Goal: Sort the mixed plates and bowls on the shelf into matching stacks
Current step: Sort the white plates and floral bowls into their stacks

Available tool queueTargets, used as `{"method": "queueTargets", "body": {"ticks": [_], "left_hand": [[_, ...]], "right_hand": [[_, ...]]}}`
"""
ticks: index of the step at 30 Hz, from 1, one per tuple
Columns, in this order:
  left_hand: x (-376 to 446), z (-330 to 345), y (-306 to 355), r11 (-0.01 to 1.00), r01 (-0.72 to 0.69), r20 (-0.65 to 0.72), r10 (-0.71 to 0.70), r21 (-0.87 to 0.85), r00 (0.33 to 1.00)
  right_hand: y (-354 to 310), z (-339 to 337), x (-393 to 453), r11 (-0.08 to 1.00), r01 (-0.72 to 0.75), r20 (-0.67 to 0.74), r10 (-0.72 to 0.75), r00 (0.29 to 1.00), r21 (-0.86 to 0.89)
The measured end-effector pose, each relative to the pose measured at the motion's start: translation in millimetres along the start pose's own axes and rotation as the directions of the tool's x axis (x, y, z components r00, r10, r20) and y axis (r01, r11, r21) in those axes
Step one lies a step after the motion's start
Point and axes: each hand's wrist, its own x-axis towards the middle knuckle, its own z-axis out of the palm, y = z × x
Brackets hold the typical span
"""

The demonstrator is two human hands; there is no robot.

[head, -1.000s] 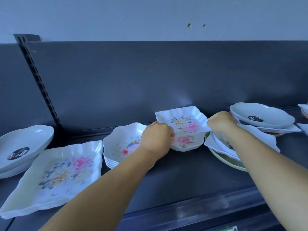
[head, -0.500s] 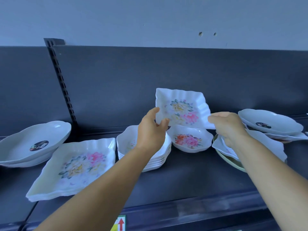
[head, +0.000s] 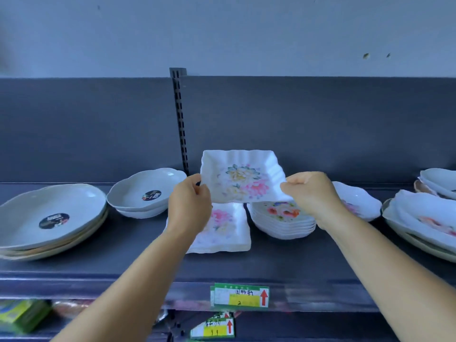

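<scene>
A square white plate with a wavy rim and a flower print [head: 243,177] hangs in the air above the shelf. My left hand [head: 188,202] pinches its left edge and my right hand [head: 312,193] pinches its right corner. Directly below lies a matching square flowered plate stack [head: 227,230]. To the right of that stands a stack of several scalloped flowered bowls [head: 283,222]. A single small flowered bowl [head: 357,201] sits further right, partly hidden by my right wrist.
Plain grey bowls with black stickers stand on the left: a small pair [head: 145,191] and a large stack [head: 49,218]. A mixed pile of plates [head: 422,220] fills the right edge. The dark shelf [head: 283,262] has price tags [head: 240,294] on its front lip.
Both hands have carried the square flowered plate leftward, from over the small bowl to above the square plate stack. The view has shifted left and down.
</scene>
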Motion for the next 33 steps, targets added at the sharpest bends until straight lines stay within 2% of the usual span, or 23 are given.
{"method": "queueTargets", "body": {"ticks": [5, 13, 17, 23, 29, 33], "left_hand": [[-8.9, -42.7, -29.1, 0.994, 0.034, -0.032, -0.03, 0.1, 0.999], [-24.3, -67.5, -68.3, 0.978, 0.063, 0.026, -0.069, 0.199, 0.997], [-25.1, -70.9, -75.0, 0.991, 0.088, 0.029, -0.091, 0.099, 0.995], [-23.1, -71.8, -70.6, 0.986, 0.035, 0.057, -0.045, 0.161, 0.997], [-8.0, -62.8, -69.8, 0.971, 0.091, 0.127, -0.121, 0.22, 0.985], [-12.1, -60.3, -71.9, 0.981, 0.129, 0.187, -0.155, 0.142, 0.97]], "right_hand": [[-18.4, 38.8, -25.2, 0.98, 0.066, 0.125, -0.043, 0.991, -0.186], [-16.5, 70.1, -54.8, 0.914, 0.106, 0.204, -0.026, 0.979, -0.392], [-17.5, 75.9, -60.7, 0.876, 0.09, 0.194, 0.005, 0.981, -0.473], [-23.2, 71.5, -61.0, 0.794, 0.058, 0.175, 0.061, 0.983, -0.606], [-20.3, 82.1, -49.6, 0.772, -0.005, 0.125, 0.109, 0.986, -0.636], [-16.7, 89.0, -55.4, 0.769, -0.009, 0.141, 0.128, 0.982, -0.639]]}}
